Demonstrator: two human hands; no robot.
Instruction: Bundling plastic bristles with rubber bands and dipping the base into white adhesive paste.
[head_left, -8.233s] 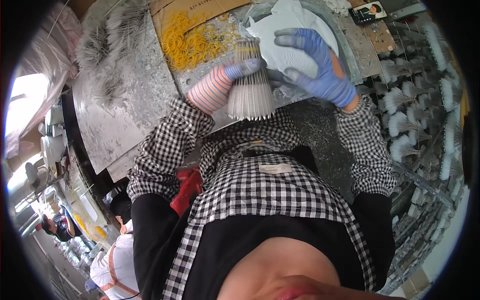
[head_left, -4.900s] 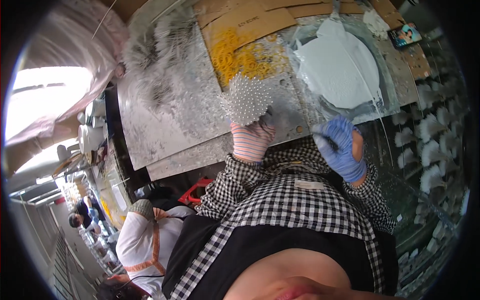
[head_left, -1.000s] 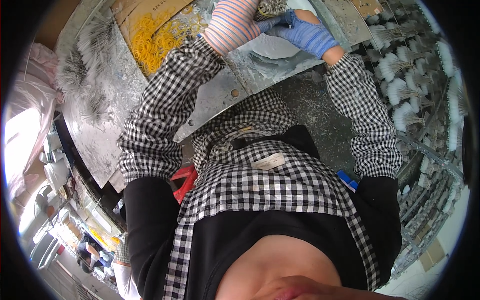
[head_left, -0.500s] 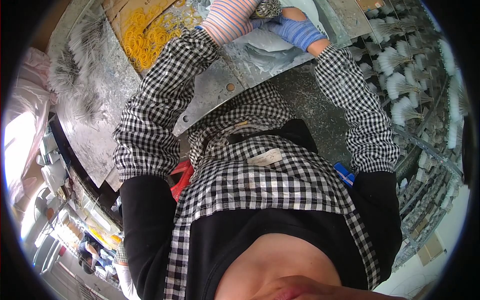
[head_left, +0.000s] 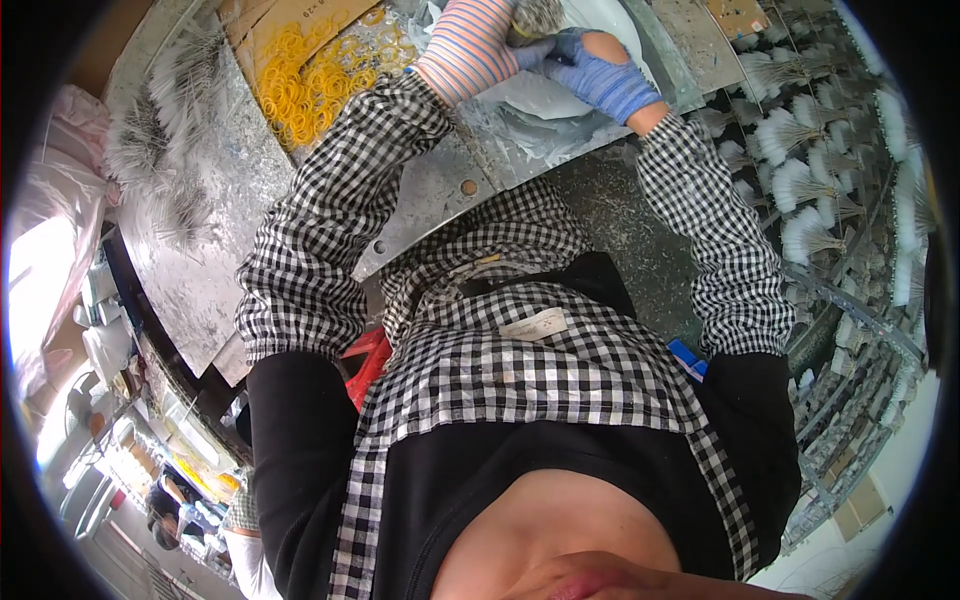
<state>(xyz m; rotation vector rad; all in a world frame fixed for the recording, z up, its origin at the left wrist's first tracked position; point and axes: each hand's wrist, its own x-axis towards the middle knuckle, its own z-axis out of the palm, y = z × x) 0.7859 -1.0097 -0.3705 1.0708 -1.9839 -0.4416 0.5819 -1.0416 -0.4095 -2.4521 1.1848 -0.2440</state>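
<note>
Both my hands are at the top edge of the view, over a metal worktop. My left hand, in a pink, orange and blue striped knit glove, is closed on a round bundle of fine grey strands, partly cut off by the frame. My right hand, in a blue knit glove with a hole on its back, meets it just below the bundle. Its fingers are bent in at the bundle's lower side, their tips partly hidden. Under the hands is a white basin with pale paste smeared around it.
Yellow rubber bands lie on cardboard at the left. Loose tufts of grey strands cover the worktop beyond. A rack at the right holds several white bristle tufts. Another person is at the lower left.
The bundle has turned between my hands: wiry looped strands showed before, a dense grey bristly end shows now. My hands have shifted slightly down and right in the picture, along with the worktop.
</note>
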